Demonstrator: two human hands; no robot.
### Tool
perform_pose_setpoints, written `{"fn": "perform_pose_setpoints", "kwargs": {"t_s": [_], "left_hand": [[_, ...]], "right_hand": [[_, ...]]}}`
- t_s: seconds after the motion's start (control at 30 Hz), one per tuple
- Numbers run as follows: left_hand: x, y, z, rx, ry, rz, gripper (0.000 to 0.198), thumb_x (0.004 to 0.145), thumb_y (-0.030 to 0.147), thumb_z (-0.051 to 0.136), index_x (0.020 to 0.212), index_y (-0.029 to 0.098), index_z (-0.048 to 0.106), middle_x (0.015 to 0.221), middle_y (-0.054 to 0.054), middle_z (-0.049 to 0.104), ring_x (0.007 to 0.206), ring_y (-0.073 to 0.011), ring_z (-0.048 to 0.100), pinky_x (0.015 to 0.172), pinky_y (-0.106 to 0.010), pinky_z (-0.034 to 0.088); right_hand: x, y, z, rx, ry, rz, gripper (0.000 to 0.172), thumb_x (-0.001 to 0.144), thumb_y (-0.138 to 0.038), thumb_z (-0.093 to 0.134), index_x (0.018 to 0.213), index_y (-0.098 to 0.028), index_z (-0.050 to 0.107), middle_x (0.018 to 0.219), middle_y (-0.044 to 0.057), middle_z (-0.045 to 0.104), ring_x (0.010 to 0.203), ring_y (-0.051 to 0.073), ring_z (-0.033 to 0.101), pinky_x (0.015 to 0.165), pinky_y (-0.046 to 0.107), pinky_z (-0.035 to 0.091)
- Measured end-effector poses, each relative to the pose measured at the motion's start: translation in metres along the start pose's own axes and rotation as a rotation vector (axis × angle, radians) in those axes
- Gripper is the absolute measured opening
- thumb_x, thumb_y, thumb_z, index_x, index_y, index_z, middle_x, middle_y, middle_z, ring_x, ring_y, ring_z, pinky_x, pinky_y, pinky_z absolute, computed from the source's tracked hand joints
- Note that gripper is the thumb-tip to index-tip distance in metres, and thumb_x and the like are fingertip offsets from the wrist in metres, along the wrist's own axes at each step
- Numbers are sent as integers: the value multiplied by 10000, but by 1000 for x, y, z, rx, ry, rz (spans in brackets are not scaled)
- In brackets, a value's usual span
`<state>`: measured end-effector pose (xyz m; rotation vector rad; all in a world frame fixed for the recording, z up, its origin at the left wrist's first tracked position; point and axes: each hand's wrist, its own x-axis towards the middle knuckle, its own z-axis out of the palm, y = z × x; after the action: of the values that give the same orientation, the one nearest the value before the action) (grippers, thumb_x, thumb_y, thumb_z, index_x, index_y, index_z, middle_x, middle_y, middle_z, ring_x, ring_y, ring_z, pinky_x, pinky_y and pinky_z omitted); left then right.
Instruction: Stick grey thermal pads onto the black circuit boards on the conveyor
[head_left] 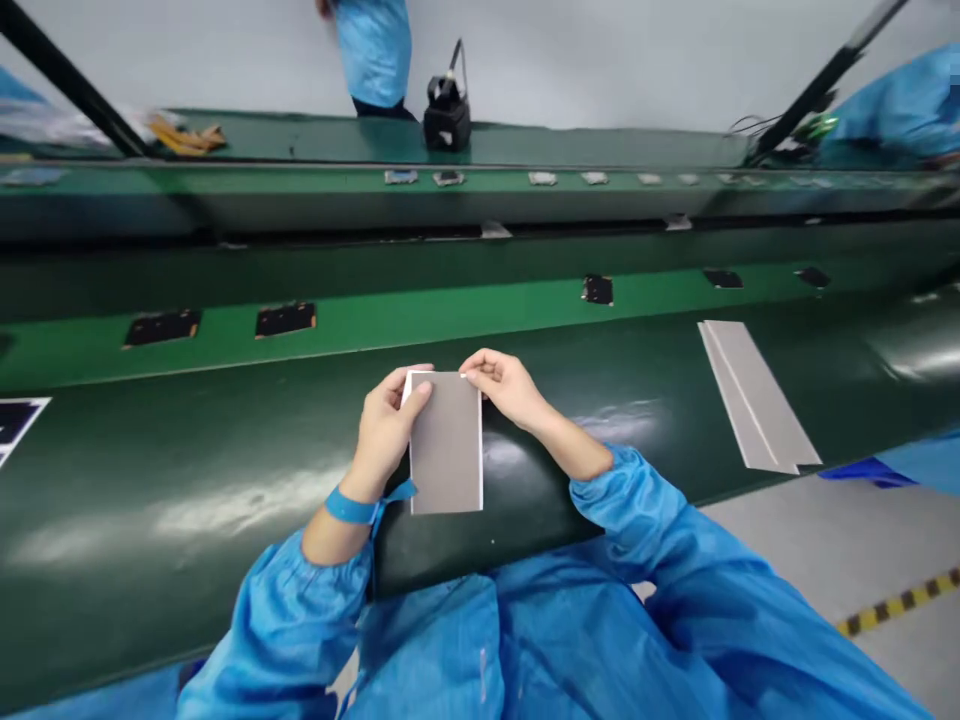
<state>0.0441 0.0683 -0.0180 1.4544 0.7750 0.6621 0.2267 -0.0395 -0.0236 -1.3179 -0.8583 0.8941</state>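
A grey rectangular sheet [446, 445] with a white edge lies over the dark green bench [187, 480] in front of me. My left hand [386, 430] grips its top left corner, thumb on top, fingers closed around the edge. At the top right corner, my right hand [506, 385] pinches the sheet with fingertips pressed together. A blue band circles my left wrist, and both arms are in blue sleeves.
Two more grey sheets [757, 395] lie overlapped on the bench to the right. Black pads [285, 319] ride the lighter green conveyor [450, 310] behind. A black device [447, 115] stands on the far bench near a person in blue [373, 50]; another blue sleeve [900, 110] shows at right.
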Motion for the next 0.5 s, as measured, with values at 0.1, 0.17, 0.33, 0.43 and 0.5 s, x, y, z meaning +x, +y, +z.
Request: {"fn": "perform_pose_setpoints", "kwargs": {"t_s": [0.1, 0.17, 0.33, 0.43, 0.5], "left_hand": [[-1, 2, 0, 9, 26, -10, 491, 791, 571, 888, 1058, 163, 827, 994, -83, 814, 822, -187, 686, 737, -258, 521], [-2, 5, 2, 20, 34, -21, 465, 801, 573, 878, 1004, 159, 822, 952, -79, 805, 807, -182, 679, 735, -259, 525], [-4, 10, 7, 39, -80, -142, 551, 698, 606, 938, 994, 153, 833, 927, -87, 808, 758, -187, 671, 658, -259, 519], [-5, 11, 9, 97, -84, -175, 525, 710, 608, 915, 939, 141, 840, 870, -88, 800, 698, -173, 641, 608, -253, 489], [-6, 12, 10, 154, -71, -154, 482, 735, 592, 888, 894, 140, 836, 814, -75, 778, 669, -164, 617, 584, -250, 471]], "right_hand": [[-5, 2, 0, -8, -51, 5, 259, 867, -414, 742, 969, -183, 687, 855, 13, 690, 761, 138, 632, 765, 292, 498], [-7, 0, -3, -17, -71, 4, 264, 873, -405, 757, 998, -181, 692, 861, 16, 693, 766, 140, 636, 763, 293, 495], [-13, -2, -8, -114, -50, -19, 203, 900, -376, 730, 950, -183, 693, 811, 15, 679, 719, 140, 607, 688, 284, 454], [-15, -4, -11, -195, -82, -31, 153, 914, -324, 682, 967, -181, 694, 808, 13, 687, 702, 138, 593, 677, 282, 446], [-16, -7, -12, -269, -102, -72, 108, 925, -277, 659, 953, -179, 694, 804, 7, 684, 699, 134, 583, 685, 285, 443]]}}
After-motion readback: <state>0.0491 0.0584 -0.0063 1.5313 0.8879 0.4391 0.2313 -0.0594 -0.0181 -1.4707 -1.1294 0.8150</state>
